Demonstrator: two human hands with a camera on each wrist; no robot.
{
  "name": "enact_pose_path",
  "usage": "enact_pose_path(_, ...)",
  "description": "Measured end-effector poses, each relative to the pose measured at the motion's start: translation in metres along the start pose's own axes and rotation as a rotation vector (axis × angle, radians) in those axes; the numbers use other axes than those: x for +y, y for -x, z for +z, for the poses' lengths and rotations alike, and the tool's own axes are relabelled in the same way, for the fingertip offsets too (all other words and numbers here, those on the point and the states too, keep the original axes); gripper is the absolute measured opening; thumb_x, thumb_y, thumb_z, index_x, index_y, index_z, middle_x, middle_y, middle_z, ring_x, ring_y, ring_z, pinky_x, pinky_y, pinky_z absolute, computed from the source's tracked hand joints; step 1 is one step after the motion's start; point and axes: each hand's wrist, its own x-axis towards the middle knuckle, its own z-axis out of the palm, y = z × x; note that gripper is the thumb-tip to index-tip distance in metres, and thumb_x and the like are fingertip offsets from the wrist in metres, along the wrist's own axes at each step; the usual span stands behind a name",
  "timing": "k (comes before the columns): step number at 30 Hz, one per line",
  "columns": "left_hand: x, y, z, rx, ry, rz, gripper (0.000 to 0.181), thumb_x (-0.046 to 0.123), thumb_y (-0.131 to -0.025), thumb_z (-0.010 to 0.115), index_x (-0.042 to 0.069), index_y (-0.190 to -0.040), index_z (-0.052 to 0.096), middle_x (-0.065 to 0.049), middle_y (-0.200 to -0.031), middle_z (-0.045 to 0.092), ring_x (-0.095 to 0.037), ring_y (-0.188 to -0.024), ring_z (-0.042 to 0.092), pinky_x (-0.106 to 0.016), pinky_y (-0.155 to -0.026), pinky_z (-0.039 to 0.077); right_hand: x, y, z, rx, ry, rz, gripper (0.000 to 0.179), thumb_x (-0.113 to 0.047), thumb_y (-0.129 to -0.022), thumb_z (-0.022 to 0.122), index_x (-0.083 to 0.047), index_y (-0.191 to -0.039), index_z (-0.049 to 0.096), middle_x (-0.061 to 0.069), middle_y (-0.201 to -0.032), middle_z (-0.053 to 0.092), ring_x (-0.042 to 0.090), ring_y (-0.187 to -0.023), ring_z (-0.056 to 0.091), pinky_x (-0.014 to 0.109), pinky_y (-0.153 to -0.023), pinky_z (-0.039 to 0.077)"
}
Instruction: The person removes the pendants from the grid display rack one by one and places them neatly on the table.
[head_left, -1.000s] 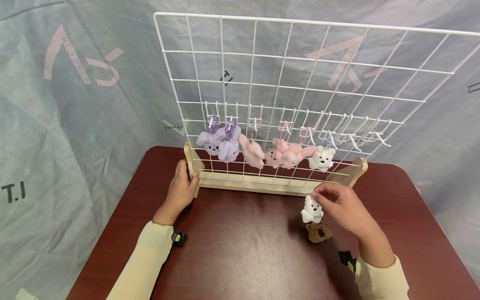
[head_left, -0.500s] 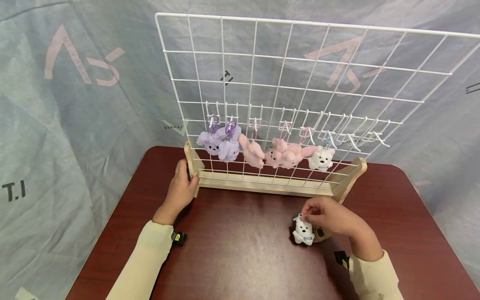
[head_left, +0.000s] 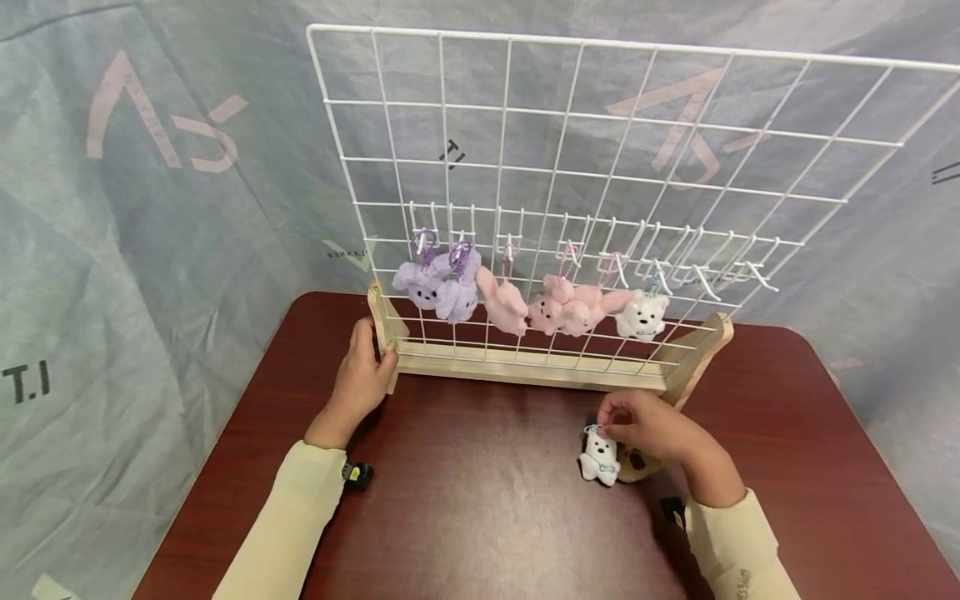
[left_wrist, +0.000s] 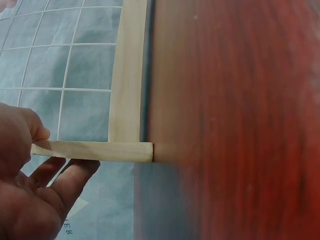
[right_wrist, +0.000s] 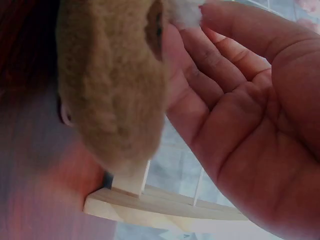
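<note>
In the head view, my right hand [head_left: 652,429] pinches the top of a white plush bear keychain [head_left: 600,462], close over the table beside a brown plush [head_left: 636,467]. That brown plush is partly hidden by the hand and bear; in the right wrist view its fur [right_wrist: 110,85] fills the left side, and a bit of white plush [right_wrist: 186,12] shows at my fingertips. My left hand [head_left: 360,375] grips the left wooden foot [left_wrist: 95,150] of the white wire rack [head_left: 555,158], thumb on one side and fingers on the other.
On the rack's hooks hang purple plushes [head_left: 438,287], pink plushes [head_left: 506,308] and one white plush bear [head_left: 642,315]. Hooks [head_left: 701,279] at the right end hold nothing. The right wooden foot [head_left: 697,358] stands behind my right hand. Grey cloth surrounds the dark red table [head_left: 465,500].
My right hand has moved down and to the left with the white bear keychain, from in front of the rack's base to low over the table. The left hand stays put.
</note>
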Motion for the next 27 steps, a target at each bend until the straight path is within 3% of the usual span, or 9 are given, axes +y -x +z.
enact_pose_path(7,-0.003,-0.002,0.001,-0.015,0.024,-0.003,0.048,0.014,-0.106,0.055,0.003,-0.148,0.035,-0.022,-0.135,0.046,-0.04,-0.098,0.063,-0.056,-0.085,0.054,0.005,-0.005,0.002,0.056,0.075,-0.003,0.007,0.0,-0.096,0.069,-0.004,-0.091,0.066,0.008,-0.084,0.071,0.005,-0.071,0.058,0.024,-0.064,0.049)
enact_pose_path(11,-0.002,-0.003,0.0,-0.026,0.033,-0.018,0.049,0.014,-0.106,0.055,0.004,-0.149,0.034,-0.022,-0.137,0.045,-0.041,-0.104,0.063,-0.056,-0.09,0.054,0.005,-0.005,0.0,0.104,0.067,0.041,0.002,0.0,-0.097,0.067,-0.001,-0.096,0.066,0.011,-0.084,0.072,0.014,-0.07,0.064,0.026,-0.062,0.051)
enact_pose_path(13,-0.001,-0.002,-0.001,-0.03,0.039,-0.023,0.049,0.015,-0.106,0.056,0.004,-0.149,0.035,-0.022,-0.138,0.045,-0.041,-0.104,0.063,-0.056,-0.09,0.054,0.003,-0.005,-0.002,0.168,0.086,0.051,0.002,-0.003,-0.099,0.067,-0.001,-0.099,0.067,0.011,-0.086,0.072,0.016,-0.072,0.065,0.027,-0.064,0.052)
enact_pose_path(18,-0.001,-0.002,-0.002,-0.032,0.054,-0.027,0.048,0.014,-0.106,0.055,0.005,-0.149,0.035,-0.022,-0.138,0.044,-0.04,-0.105,0.062,-0.056,-0.089,0.054,-0.002,-0.005,-0.007,0.433,0.16,0.02,0.016,-0.012,-0.101,0.069,-0.003,-0.115,0.069,0.011,-0.105,0.076,0.009,-0.093,0.066,0.028,-0.082,0.056)
enact_pose_path(22,-0.002,-0.002,-0.002,-0.033,0.06,-0.021,0.049,0.014,-0.106,0.055,0.005,-0.149,0.035,-0.021,-0.138,0.044,-0.039,-0.109,0.06,-0.056,-0.091,0.053,-0.009,-0.004,-0.011,0.576,0.069,-0.02,0.03,-0.014,-0.103,0.067,0.001,-0.128,0.063,0.019,-0.119,0.075,-0.005,-0.101,0.063,0.019,-0.082,0.054)
enact_pose_path(25,-0.002,-0.002,-0.002,-0.04,0.067,-0.021,0.048,0.014,-0.106,0.055,0.005,-0.149,0.035,-0.022,-0.139,0.044,-0.039,-0.109,0.06,-0.056,-0.091,0.053,-0.017,-0.003,-0.015,0.606,-0.054,-0.068,0.031,-0.011,-0.104,0.064,0.007,-0.129,0.059,0.025,-0.125,0.072,-0.012,-0.1,0.063,0.017,-0.079,0.056)
enact_pose_path(27,-0.002,-0.002,-0.001,-0.046,0.066,-0.025,0.048,0.015,-0.107,0.055,0.005,-0.149,0.035,-0.022,-0.139,0.044,-0.039,-0.108,0.061,-0.055,-0.09,0.054,-0.022,-0.001,-0.018,0.597,-0.138,-0.096,0.024,-0.006,-0.104,0.061,0.01,-0.121,0.055,0.022,-0.124,0.073,-0.01,-0.1,0.067,0.019,-0.077,0.059)
